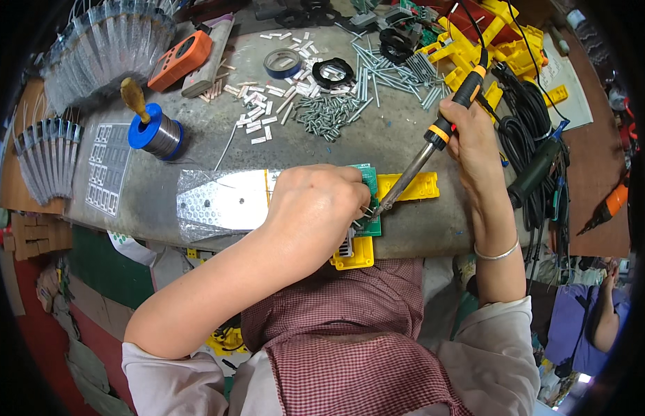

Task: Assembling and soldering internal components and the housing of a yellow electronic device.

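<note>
My right hand (473, 135) is wrapped round the handle of a soldering iron (439, 134), black with orange bands. Its metal shaft slants down to the left, and the tip is at a green circuit board (370, 227). Over the board's left side lies my left hand (315, 201), its fingers curled in a pinch. Thin metal leads show beside those fingertips, but what they grip is mostly hidden. A yellow plastic housing (356, 258) sits partly under the board's near end. Another yellow plastic part (416, 186) lies right of the board, behind the iron's shaft.
A flat silvery panel in clear wrap (225, 201) lies left of my hand. Further off are a blue solder spool (156, 135), a tape roll (282, 63), a screw pile (326, 114) and an orange meter (180, 61). Black cables (527, 114) and a green-handled tool (537, 173) lie right.
</note>
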Demonstrator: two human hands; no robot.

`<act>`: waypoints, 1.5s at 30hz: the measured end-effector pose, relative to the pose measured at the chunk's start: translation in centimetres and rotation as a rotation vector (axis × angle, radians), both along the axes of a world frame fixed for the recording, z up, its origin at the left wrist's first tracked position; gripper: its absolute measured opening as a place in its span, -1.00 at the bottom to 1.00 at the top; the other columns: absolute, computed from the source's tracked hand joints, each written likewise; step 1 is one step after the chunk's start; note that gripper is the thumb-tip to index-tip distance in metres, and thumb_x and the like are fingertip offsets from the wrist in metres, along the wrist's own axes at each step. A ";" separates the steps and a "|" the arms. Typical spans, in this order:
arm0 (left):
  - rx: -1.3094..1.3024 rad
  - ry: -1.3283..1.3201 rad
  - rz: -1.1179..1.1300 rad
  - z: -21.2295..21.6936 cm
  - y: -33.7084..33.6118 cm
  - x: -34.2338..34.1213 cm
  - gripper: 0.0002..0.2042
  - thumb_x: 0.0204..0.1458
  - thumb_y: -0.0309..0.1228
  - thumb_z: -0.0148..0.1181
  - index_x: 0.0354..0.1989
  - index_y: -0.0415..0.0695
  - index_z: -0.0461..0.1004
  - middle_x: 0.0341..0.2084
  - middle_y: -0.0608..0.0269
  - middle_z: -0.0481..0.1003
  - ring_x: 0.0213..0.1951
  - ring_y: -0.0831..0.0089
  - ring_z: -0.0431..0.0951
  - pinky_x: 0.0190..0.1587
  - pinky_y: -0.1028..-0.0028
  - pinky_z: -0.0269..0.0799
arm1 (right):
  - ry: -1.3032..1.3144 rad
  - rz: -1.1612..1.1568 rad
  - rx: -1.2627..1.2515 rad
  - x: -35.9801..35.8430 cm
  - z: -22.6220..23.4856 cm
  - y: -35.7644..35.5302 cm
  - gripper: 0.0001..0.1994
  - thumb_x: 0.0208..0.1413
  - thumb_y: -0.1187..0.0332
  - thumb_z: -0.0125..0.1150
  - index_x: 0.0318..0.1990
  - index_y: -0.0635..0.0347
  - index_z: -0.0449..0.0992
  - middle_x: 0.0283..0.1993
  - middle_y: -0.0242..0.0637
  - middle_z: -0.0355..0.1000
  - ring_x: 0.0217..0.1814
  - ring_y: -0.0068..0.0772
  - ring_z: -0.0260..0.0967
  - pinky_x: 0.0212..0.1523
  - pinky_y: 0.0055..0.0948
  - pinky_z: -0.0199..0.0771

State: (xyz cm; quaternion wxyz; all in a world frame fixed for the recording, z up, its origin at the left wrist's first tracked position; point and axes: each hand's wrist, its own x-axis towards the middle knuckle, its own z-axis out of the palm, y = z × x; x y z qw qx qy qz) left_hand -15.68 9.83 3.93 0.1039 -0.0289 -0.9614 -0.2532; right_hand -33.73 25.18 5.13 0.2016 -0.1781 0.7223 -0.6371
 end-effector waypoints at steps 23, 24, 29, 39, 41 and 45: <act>-0.046 0.007 0.007 -0.2 0.0 0.1 -0.94 -0.18 -0.47 0.29 -0.49 -0.15 0.59 -0.49 0.22 0.53 -0.35 0.19 0.58 -0.26 0.27 0.47 | -0.058 -0.088 -0.003 -0.2 0.6 0.3 -0.78 0.12 0.23 0.23 -0.42 0.09 0.36 -0.66 -0.60 0.14 -0.76 -0.78 -0.09 -0.72 -0.62 -0.20; -0.054 0.007 0.005 -0.3 0.0 0.2 -0.93 -0.18 -0.46 0.29 -0.49 -0.15 0.59 -0.49 0.22 0.53 -0.34 0.19 0.58 -0.26 0.27 0.47 | -0.039 -0.084 -0.055 -0.4 0.8 0.5 -0.79 0.13 0.23 0.23 -0.42 0.09 0.36 -0.66 -0.60 0.15 -0.76 -0.79 -0.09 -0.72 -0.62 -0.20; -0.046 0.027 0.002 -0.2 0.0 0.2 -0.93 -0.19 -0.46 0.29 -0.49 -0.15 0.59 -0.50 0.22 0.52 -0.35 0.19 0.58 -0.27 0.27 0.47 | -0.003 -0.075 -0.111 -0.8 1.2 1.3 -0.80 0.14 0.26 0.21 -0.41 0.09 0.37 -0.65 -0.60 0.17 -0.77 -0.80 -0.08 -0.74 -0.63 -0.21; -0.043 0.038 -0.008 -0.3 -0.1 0.2 -0.93 -0.19 -0.45 0.29 -0.50 -0.14 0.59 -0.52 0.22 0.50 -0.35 0.18 0.57 -0.27 0.26 0.47 | 0.040 -0.073 -0.041 0.5 1.3 0.8 -0.80 0.14 0.21 0.19 -0.33 0.11 0.38 -0.59 -0.61 0.18 -0.72 -0.81 -0.06 -0.71 -0.66 -0.16; -0.041 0.034 -0.009 -0.3 -0.1 0.2 -0.93 -0.20 -0.45 0.30 -0.50 -0.14 0.59 -0.52 0.22 0.50 -0.35 0.18 0.58 -0.27 0.26 0.47 | 0.049 -0.074 -0.037 0.4 0.9 0.8 -0.80 0.14 0.21 0.18 -0.32 0.11 0.37 -0.58 -0.60 0.19 -0.71 -0.81 -0.05 -0.70 -0.66 -0.16; -0.049 0.037 -0.001 -0.5 -0.2 0.2 -0.92 -0.20 -0.45 0.31 -0.49 -0.14 0.60 -0.51 0.22 0.51 -0.34 0.18 0.58 -0.28 0.26 0.47 | 0.035 -0.068 -0.033 0.7 0.8 0.4 -0.80 0.15 0.21 0.18 -0.32 0.10 0.37 -0.58 -0.60 0.18 -0.71 -0.81 -0.06 -0.70 -0.67 -0.16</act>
